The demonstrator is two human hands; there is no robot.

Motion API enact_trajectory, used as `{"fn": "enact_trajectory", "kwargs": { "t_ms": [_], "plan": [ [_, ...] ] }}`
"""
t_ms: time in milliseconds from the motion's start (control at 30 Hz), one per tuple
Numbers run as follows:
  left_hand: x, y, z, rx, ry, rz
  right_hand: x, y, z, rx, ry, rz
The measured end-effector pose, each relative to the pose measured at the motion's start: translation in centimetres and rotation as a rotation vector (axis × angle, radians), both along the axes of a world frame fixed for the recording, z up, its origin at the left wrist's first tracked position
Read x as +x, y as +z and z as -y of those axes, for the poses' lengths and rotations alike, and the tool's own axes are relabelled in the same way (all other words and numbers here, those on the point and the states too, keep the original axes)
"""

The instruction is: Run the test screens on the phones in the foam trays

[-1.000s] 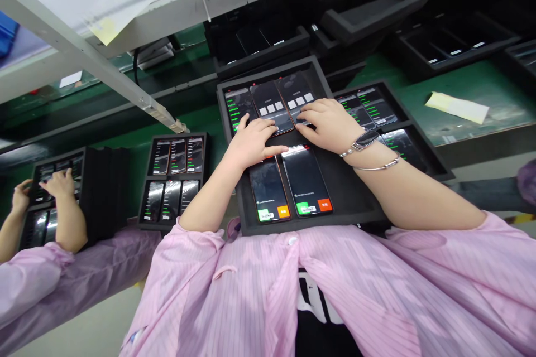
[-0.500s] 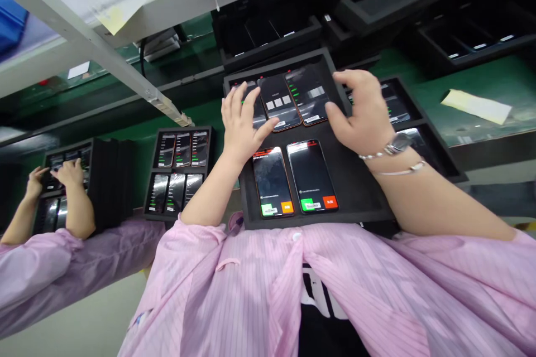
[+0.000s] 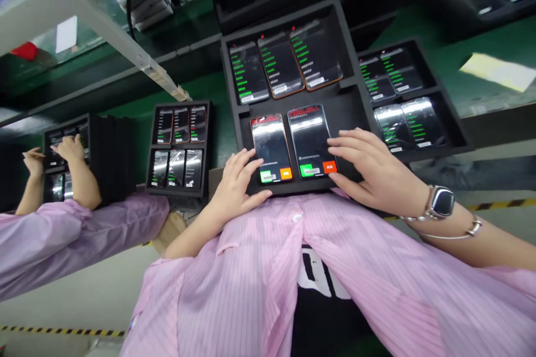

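Note:
Right in front of me lies a black foam tray [image 3: 355, 106] with smartphones in two rows. In its near row are a left smartphone [image 3: 272, 142] and a right smartphone [image 3: 310, 136], each screen showing a green and an orange or red button. My left hand [image 3: 238, 184], fingers spread, rests at the left phone's lower left edge. My right hand [image 3: 368, 173] has its fingers stretched out at the right phone's right edge. Neither hand grips anything. In the far row, a left phone [image 3: 249, 72], a middle phone [image 3: 280, 64] and a right phone [image 3: 316, 56] show green text lines.
Another tray of phones [image 3: 452, 122] sits to the right, partly under mine. To the left stands a smaller-looking phone tray [image 3: 178, 146]. Further left, a co-worker's hands [image 3: 71, 150] are over stacked trays [image 3: 109, 162]. A pale metal post [image 3: 125, 47] slants down at the upper left.
Both hands have moved from the far row back to the near row. The far phones' screens now show lists of green text. The view has shifted, with the tray appearing higher.

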State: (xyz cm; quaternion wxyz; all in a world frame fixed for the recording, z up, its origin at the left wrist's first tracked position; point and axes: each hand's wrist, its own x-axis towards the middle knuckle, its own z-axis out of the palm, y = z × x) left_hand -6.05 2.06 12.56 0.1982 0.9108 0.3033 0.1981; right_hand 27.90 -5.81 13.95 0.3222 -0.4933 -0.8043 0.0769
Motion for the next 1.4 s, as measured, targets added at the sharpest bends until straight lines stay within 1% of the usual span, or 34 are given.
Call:
{"fn": "enact_trajectory", "kwargs": {
  "t_ms": [133, 267, 333, 400, 500, 567, 667, 767, 833, 933, 1033, 1100, 1133, 1167, 1233, 1300, 1333, 1400],
  "plan": [
    [0.2, -0.8, 0.8, -0.005, 0.025, -0.096, -1.0, -1.3, 0.9, -0.040, 0.009, 0.114],
    [0.3, -1.3, 1.3, 0.010, 0.039, -0.087, -1.4, -2.0, 1.2, -0.042, 0.002, 0.223],
    [0.2, -1.3, 1.5, 0.035, 0.049, -0.114, -1.5, -2.0, 1.2, -0.054, 0.028, 0.290],
    [0.2, -1.1, 1.7, 0.058, 0.060, -0.152, -1.5, -1.7, 1.1, -0.100, 0.062, 0.335],
    [0.2, -0.4, 0.9, 0.076, 0.065, -0.113, -1.0, -0.7, -0.5, -0.144, 0.053, 0.304],
    [0.8, 0.2, -0.7, 0.087, 0.072, -0.042, -0.2, 0.1, -2.8, -0.136, -0.004, 0.239],
    [3.0, 1.1, -4.9, 0.113, 0.111, -0.023, 1.2, 0.9, -7.9, -0.146, -0.120, 0.164],
    [6.4, 1.6, -10.2, 0.121, 0.149, -0.093, 2.2, 0.6, -13.1, -0.214, -0.204, 0.163],
    [8.5, 1.4, -13.5, 0.127, 0.154, -0.122, 2.7, -0.1, -15.5, -0.246, -0.230, 0.179],
    [10.5, 0.5, -16.8, 0.135, 0.157, -0.140, 3.3, -1.5, -17.1, -0.217, -0.242, 0.185],
    [11.3, -0.7, -18.5, 0.124, 0.171, -0.136, 3.9, -2.9, -17.4, -0.136, -0.227, 0.180],
    [11.5, -1.1, -19.0, 0.103, 0.175, -0.128, 4.3, -3.4, -17.4, -0.113, -0.230, 0.206],
    [11.5, -1.0, -19.0, 0.093, 0.176, -0.123, 4.4, -3.5, -17.5, -0.119, -0.242, 0.223],
    [11.5, -0.8, -18.9, 0.086, 0.179, -0.117, 4.4, -3.5, -17.7, -0.135, -0.253, 0.237],
    [11.1, 0.1, -18.3, 0.081, 0.190, -0.099, 4.4, -3.1, -17.9, -0.188, -0.269, 0.241],
    [10.0, 1.3, -16.8, 0.072, 0.188, -0.083, 4.2, -2.1, -17.7, -0.211, -0.282, 0.196],
    [9.3, 1.9, -15.6, 0.062, 0.177, -0.077, 4.1, -1.4, -17.2, -0.189, -0.288, 0.157],
    [7.3, 2.9, -12.7, 0.027, 0.136, -0.071, 3.7, 0.5, -15.6, -0.087, -0.284, 0.071]
  ]
}}
